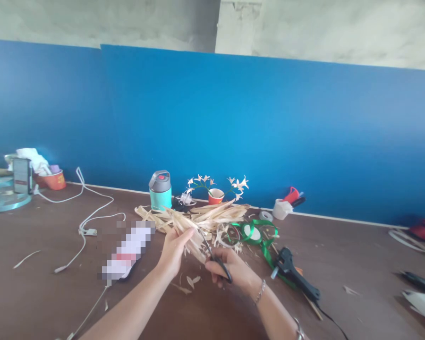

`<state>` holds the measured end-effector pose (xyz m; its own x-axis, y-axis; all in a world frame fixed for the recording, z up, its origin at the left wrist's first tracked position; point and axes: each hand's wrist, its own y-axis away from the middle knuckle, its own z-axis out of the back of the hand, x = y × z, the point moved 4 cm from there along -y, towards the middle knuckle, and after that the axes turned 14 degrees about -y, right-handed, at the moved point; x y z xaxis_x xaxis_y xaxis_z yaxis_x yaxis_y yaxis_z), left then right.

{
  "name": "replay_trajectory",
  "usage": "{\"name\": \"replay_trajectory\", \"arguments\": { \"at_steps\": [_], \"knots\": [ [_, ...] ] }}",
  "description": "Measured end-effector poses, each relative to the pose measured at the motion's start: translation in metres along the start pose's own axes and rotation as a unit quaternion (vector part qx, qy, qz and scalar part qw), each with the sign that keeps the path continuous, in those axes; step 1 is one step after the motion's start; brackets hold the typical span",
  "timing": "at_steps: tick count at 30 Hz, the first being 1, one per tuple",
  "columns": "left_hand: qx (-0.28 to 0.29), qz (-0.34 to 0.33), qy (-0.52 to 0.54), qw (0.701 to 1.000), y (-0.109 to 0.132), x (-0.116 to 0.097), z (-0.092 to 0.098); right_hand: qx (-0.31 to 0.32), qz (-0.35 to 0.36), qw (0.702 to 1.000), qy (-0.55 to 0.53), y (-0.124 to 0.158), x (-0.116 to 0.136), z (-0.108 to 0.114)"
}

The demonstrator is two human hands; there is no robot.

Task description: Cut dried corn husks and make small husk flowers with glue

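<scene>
Pale dried corn husk is pinched in my left hand, its far tip pointing up and to the left. My right hand grips black-handled scissors, whose blades lie along the right side of the husk. Whether the blades are open or closed on it cannot be made out. Behind both hands spreads a pile of dried husks. Small cut pieces lie on the brown table below the hands.
A black glue gun and green ribbon lie to the right. White husk flowers stand in an orange cup beside a teal flask. A phone, blurred out, and white cables lie left. A white cup holds tools.
</scene>
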<state>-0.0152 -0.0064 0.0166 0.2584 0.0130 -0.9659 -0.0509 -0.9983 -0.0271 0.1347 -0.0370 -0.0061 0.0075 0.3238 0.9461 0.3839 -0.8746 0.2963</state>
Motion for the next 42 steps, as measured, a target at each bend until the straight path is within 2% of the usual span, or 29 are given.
{"name": "replay_trajectory", "arguments": {
  "at_steps": [6,15,22,33,39,42],
  "knots": [
    [0.019,0.015,0.013,1.0,0.001,0.002,-0.004,-0.006,0.018,1.0,-0.007,-0.001,0.0,0.0],
    [-0.007,0.01,0.006,1.0,0.001,0.001,-0.002,-0.007,0.026,1.0,-0.007,-0.002,0.001,-0.001],
    [0.014,0.009,-0.004,1.0,0.001,0.003,-0.003,-0.021,0.039,0.999,-0.001,-0.001,0.003,-0.001],
    [0.008,0.002,0.023,1.0,-0.001,0.006,-0.002,-0.034,0.054,0.998,0.019,0.002,0.011,-0.003],
    [-0.035,0.014,0.01,0.999,-0.002,0.012,0.002,-0.045,0.05,0.997,0.026,0.005,0.014,-0.004],
    [-0.038,0.017,0.0,0.999,-0.002,0.013,0.004,-0.045,0.051,0.997,0.021,0.006,0.018,-0.006]
  ]
}}
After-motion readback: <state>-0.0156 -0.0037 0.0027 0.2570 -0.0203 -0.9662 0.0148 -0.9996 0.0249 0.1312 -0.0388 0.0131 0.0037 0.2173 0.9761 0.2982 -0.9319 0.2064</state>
